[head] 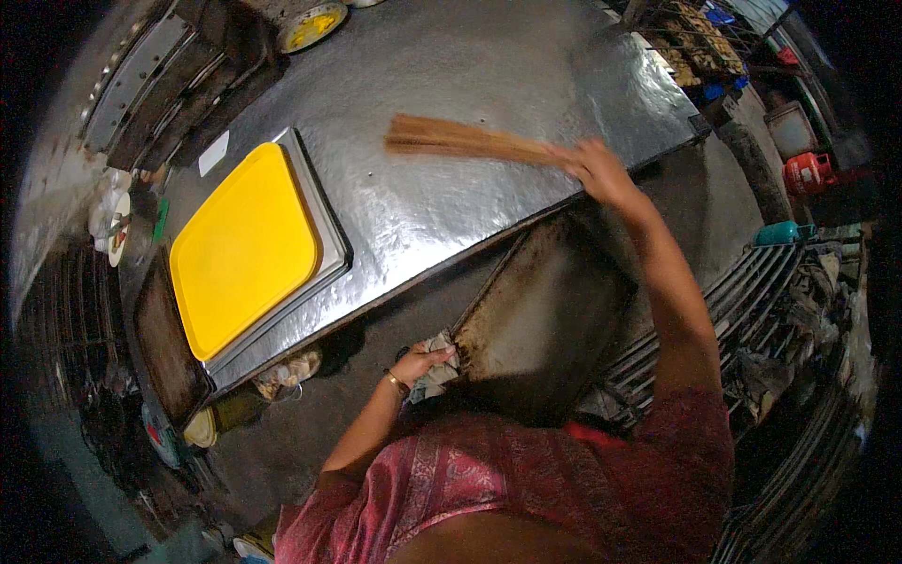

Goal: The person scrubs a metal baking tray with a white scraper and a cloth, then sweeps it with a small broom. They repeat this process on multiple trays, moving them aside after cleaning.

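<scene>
My right hand (599, 173) grips the narrow end of a hand broom made of brown fibres (465, 137). The broom, a little blurred, lies across or just above the metal-topped table (451, 190), its wide end pointing left. My left hand (421, 363), with a bangle at the wrist, pinches a crumpled pale cloth (438, 374) around the near-left edge of a large, stained baking tray (546, 303). That tray is held below the table's front edge, close to my body, and its lower part is in shadow.
At the table's left end, a yellow plastic tray (243, 254) tops some stacked metal trays (317, 190). A bowl with yellow contents (310, 29) stands at the back near a dark metal rack (176, 77). Metal slats (705, 310) and a red gas cylinder (807, 173) are at right.
</scene>
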The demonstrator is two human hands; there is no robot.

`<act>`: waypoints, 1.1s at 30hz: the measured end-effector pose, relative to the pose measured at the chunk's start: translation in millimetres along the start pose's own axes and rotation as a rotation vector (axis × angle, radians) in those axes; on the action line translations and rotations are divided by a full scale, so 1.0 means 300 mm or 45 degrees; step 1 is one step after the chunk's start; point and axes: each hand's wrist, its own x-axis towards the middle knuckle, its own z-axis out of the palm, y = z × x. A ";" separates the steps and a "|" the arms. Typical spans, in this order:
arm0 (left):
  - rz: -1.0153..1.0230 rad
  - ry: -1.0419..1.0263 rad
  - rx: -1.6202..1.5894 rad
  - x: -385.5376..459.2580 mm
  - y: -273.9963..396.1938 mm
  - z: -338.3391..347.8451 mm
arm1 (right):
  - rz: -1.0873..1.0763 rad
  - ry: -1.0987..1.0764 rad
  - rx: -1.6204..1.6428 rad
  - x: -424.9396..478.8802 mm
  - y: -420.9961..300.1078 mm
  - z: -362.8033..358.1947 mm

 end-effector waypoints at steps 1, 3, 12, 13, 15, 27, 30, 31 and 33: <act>-0.030 0.025 -0.036 -0.012 -0.001 0.004 | 0.041 -0.055 0.117 -0.099 -0.038 -0.052; -0.103 0.041 -0.074 -0.021 0.018 0.000 | 0.081 -0.114 0.106 -0.352 0.041 -0.070; 0.020 0.043 0.272 -0.054 0.238 -0.048 | 0.600 0.461 0.357 -0.572 0.249 -0.168; -0.012 0.039 0.315 -0.032 0.214 -0.076 | 0.624 0.612 0.277 -0.548 0.297 -0.140; -0.074 0.030 0.399 0.039 0.150 -0.183 | 1.175 0.471 0.059 -0.467 0.308 -0.095; 0.021 -0.097 0.237 0.070 0.119 -0.396 | 0.561 0.005 0.125 -0.326 -0.348 -0.049; 0.036 -0.156 0.270 0.044 0.145 -0.450 | 0.625 -0.092 0.259 -0.585 -0.466 -0.096; 0.050 -0.166 0.260 0.024 0.149 -0.461 | 0.706 -0.125 0.337 -0.661 -0.515 -0.130; 0.052 -0.245 0.229 0.009 0.151 -0.451 | 0.838 -0.084 0.426 -0.731 -0.573 -0.204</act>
